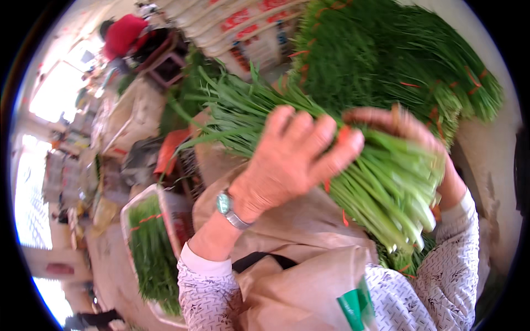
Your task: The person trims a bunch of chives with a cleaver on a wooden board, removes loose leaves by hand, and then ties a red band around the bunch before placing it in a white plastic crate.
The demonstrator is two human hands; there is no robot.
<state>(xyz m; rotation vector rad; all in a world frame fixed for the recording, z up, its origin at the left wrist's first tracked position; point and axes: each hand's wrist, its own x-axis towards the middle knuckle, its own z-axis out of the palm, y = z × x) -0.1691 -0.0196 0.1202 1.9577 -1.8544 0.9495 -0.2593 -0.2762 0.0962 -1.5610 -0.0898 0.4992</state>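
- Left hand [295,154] (watch [223,204] on its wrist): fingers clamped over the bunch of greens [369,177], centre of the frame.
- Right hand [408,128], right of centre: against the bunch, but blurred, so I cannot tell its grip.
- Piled greens [359,60]: upper right.

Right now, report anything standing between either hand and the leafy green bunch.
Nothing visible blocks either: the left hand lies over the leafy green bunch, an orange tie beside that hand; the right hand, blurred, is at the bunch's upper edge.
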